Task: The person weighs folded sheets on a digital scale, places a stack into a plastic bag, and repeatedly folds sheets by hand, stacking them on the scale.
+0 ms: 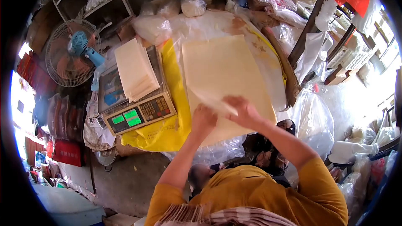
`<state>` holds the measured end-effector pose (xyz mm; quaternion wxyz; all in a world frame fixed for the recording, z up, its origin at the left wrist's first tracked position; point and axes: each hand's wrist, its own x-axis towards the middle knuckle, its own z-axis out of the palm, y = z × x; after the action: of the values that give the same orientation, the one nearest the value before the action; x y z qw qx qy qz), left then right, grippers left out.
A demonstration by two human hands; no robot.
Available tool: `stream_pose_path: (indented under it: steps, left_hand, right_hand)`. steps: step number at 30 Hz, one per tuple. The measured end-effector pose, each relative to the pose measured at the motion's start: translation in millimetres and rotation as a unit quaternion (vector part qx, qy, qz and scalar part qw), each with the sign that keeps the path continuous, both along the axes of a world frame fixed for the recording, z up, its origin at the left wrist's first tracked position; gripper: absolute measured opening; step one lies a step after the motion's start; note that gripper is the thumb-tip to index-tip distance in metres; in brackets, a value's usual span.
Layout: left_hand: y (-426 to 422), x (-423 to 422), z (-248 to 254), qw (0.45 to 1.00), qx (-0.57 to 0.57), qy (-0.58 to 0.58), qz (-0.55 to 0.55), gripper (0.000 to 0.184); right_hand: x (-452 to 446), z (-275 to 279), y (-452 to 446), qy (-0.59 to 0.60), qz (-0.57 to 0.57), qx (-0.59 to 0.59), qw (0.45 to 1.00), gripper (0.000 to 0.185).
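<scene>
A stack of large, thin cream-coloured sheets (222, 65) lies in front of me; I cannot tell what they are made of. My left hand (204, 120) is closed on the near edge of the top sheet. Beside it, my right hand (243, 113) pinches a raised fold of the same sheet between thumb and fingers. The fold curls up off the stack between both hands. To the left, a folded bundle of similar cream sheets (136, 69) rests on a digital scale (157, 108) with lit green displays.
Yellow plastic sacking (165, 132) covers the table around the scale. A fan (74, 52) stands at the left. Filled plastic bags (153, 29) sit at the back. Clear plastic bags (314, 113) hang at the right, and a red stool-like box (67, 152) is at lower left.
</scene>
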<state>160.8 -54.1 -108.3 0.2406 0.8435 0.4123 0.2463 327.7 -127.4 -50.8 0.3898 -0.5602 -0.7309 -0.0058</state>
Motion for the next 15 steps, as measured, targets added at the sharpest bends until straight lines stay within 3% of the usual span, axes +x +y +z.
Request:
stream_pose_path:
  steps: [1, 2, 5, 6, 7, 9, 11, 13, 15]
  left_hand:
    - [7, 6, -8, 0.997, -0.003, -0.081, 0.009, 0.016]
    - [6, 5, -3, 0.996, -0.059, -0.063, -0.016, 0.031]
    - [1, 18, -25, 0.978, 0.163, 0.122, 0.041, 0.059]
    - [6, 23, -37, 0.987, 0.082, 0.128, 0.056, 0.079]
    - [5, 25, -33, 0.984, 0.06, 0.151, 0.069, 0.082]
    - [7, 25, -35, 0.979, 0.079, 0.173, 0.068, 0.082]
    - [9, 25, -37, 0.977, 0.094, 0.179, 0.069, 0.082]
    - [6, 23, -38, 0.976, 0.097, 0.184, 0.072, 0.083]
    - [6, 25, -33, 0.975, 0.099, 0.184, 0.07, 0.083]
  right_hand:
    - [-2, -12, -6, 0.029, 0.002, -0.053, 0.998, 0.033]
    - [-1, -23, -11, 0.058, 0.003, -0.105, 0.993, 0.039]
    - [5, -8, 0, 0.11, -0.026, -0.222, 0.968, 0.044]
    - [7, 12, 7, 0.113, -0.043, -0.261, 0.958, 0.042]
    - [11, 26, 16, 0.114, -0.059, -0.299, 0.946, 0.041]
    - [32, 24, 42, -0.012, -0.077, -0.227, 0.971, 0.039]
    - [36, 96, 43, 0.027, -0.103, -0.195, 0.975, 0.04]
    - [55, 136, 48, -0.054, -0.061, 0.021, 0.996, 0.045]
    - [44, 175, 18, -0.086, -0.078, 0.038, 0.992, 0.046]
